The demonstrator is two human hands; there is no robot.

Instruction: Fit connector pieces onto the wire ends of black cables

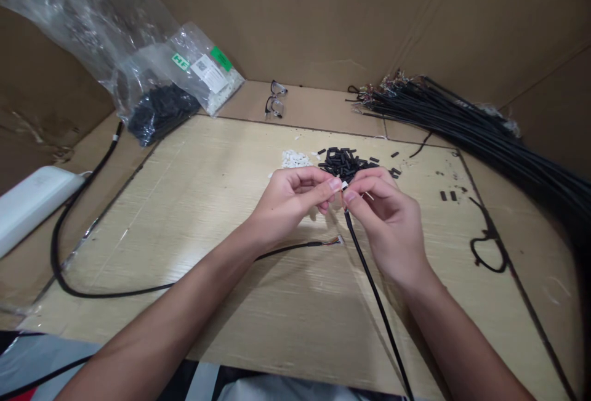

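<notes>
Over the middle of the table, my left hand is closed in a pinch at a small white connector. Thin coloured wires run from this connector into a black cable, which hangs down toward the front edge. Close beside it, my right hand is closed too, its thumb and forefinger on the wires near the connector. Fingertips hide part of the wires. Below my hands, a second black cable end lies on the table with its own white connector.
Behind my hands lie piles of black sleeves and white connector pieces. A bundle of black cables fills the right back. Plastic bags, glasses, a white device and a black loop lie around.
</notes>
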